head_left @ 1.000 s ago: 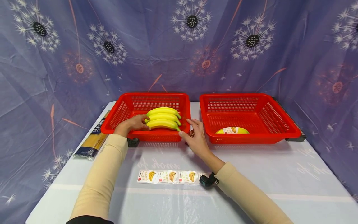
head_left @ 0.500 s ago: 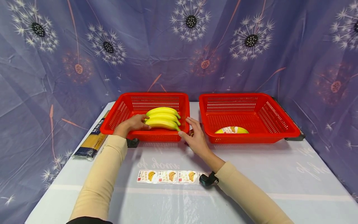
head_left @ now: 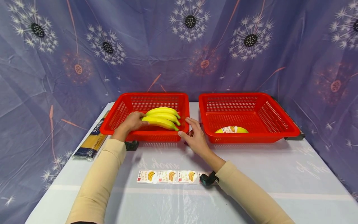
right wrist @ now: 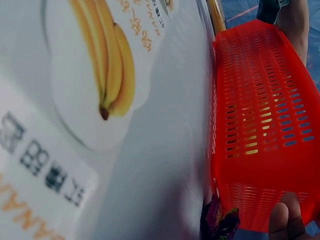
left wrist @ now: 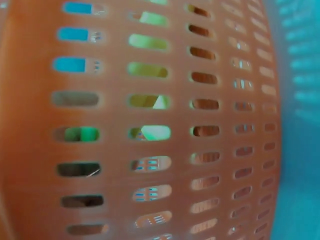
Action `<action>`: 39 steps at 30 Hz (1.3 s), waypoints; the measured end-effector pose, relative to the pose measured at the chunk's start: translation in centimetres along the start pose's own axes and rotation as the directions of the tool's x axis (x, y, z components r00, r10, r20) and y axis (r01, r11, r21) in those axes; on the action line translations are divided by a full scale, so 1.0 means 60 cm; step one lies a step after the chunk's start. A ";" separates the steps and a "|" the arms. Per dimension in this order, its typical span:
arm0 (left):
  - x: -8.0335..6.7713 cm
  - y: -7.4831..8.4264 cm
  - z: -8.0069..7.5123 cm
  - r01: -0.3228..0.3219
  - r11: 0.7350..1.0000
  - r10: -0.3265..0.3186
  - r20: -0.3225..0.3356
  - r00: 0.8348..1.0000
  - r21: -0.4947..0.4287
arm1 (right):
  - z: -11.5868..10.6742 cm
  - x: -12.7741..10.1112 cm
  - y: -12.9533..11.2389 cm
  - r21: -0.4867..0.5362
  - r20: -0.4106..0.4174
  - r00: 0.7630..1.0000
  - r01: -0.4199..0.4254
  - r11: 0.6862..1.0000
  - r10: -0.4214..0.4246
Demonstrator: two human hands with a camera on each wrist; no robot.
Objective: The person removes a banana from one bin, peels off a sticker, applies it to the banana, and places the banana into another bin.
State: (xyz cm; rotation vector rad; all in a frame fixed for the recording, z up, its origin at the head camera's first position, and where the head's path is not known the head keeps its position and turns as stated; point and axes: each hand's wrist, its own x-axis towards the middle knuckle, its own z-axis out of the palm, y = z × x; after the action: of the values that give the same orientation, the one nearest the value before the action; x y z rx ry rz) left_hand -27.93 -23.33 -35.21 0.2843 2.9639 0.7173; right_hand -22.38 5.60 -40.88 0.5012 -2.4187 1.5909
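left hand [head_left: 133, 122]: curled round the stem end of the yellow plastic banana bunch [head_left: 161, 117], inside the left red perforated plastic basket [head_left: 117, 117] at 11 o'clock on the tabletop [head_left: 279, 174].
right hand [head_left: 195, 137]: fingers relaxed, at that basket's near right corner, holding nothing.
change: bunch's near banana has tipped up and shifted left since a second ago, so looks like a lift is starting.
sticker strip [head_left: 167, 176]: at 6 o'clock, untouched.
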 end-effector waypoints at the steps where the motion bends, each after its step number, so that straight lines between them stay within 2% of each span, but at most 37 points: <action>1: -0.003 0.000 -0.001 0.022 1.000 -0.022 -0.021 1.000 -0.009 | 0.000 0.000 0.000 -0.002 0.003 1.000 0.000 1.000 0.000; 4: -0.013 0.002 -0.007 0.082 0.995 -0.087 -0.088 0.992 -0.063 | -0.001 0.000 -0.001 -0.007 0.013 1.000 -0.004 1.000 0.005; 8: -0.030 0.007 -0.021 0.103 0.986 -0.127 -0.192 0.973 -0.131 | -0.002 0.001 -0.003 -0.013 0.028 1.000 -0.013 1.000 0.014; 11: -0.043 0.013 -0.036 0.093 0.982 -0.138 -0.285 0.949 -0.165 | -0.002 0.002 -0.005 -0.017 0.035 0.999 -0.019 1.000 0.019; 14: -0.064 0.024 -0.054 0.081 0.973 -0.158 -0.368 0.916 -0.216 | -0.003 0.003 -0.007 -0.031 0.034 0.999 -0.026 0.999 0.027; 16: -0.081 0.033 -0.064 0.077 0.964 -0.177 -0.397 0.901 -0.256 | -0.004 0.002 -0.008 -0.043 0.030 0.999 -0.031 0.999 0.033; 18: -0.101 0.044 -0.069 0.063 0.953 -0.186 -0.408 0.894 -0.297 | -0.004 0.002 -0.008 -0.055 0.028 0.999 -0.036 0.998 0.038; 20: -0.122 0.052 -0.070 0.038 0.948 -0.173 -0.411 0.895 -0.316 | -0.004 0.001 -0.008 -0.064 0.028 0.999 -0.038 0.997 0.040; 23: -0.156 0.060 -0.066 0.002 0.947 -0.135 -0.391 0.910 -0.321 | -0.005 0.002 -0.007 -0.075 0.025 0.999 -0.039 0.996 0.041; 27: -0.201 0.059 -0.051 -0.017 0.950 -0.086 -0.315 0.945 -0.310 | -0.006 0.002 -0.009 -0.077 0.027 0.999 -0.033 0.997 0.035; 30: -0.227 0.054 -0.030 -0.028 0.957 -0.047 -0.252 0.967 -0.288 | -0.007 0.003 -0.012 -0.074 0.031 0.999 -0.032 0.997 0.034; 34: -0.246 0.050 0.010 -0.047 0.971 0.001 -0.192 0.981 -0.235 | -0.010 0.003 -0.016 -0.079 0.039 0.999 -0.031 0.996 0.034; 39: -0.245 0.052 0.073 -0.080 0.992 0.061 -0.182 0.981 -0.098 | -0.013 0.003 -0.019 -0.093 0.042 0.999 -0.029 0.995 0.033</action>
State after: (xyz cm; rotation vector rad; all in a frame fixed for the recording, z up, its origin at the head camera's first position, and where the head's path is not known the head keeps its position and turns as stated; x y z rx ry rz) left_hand -12.48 -21.57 -37.17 0.3360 3.0826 0.9516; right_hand -22.10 5.88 -39.57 0.4891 -2.5306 1.4866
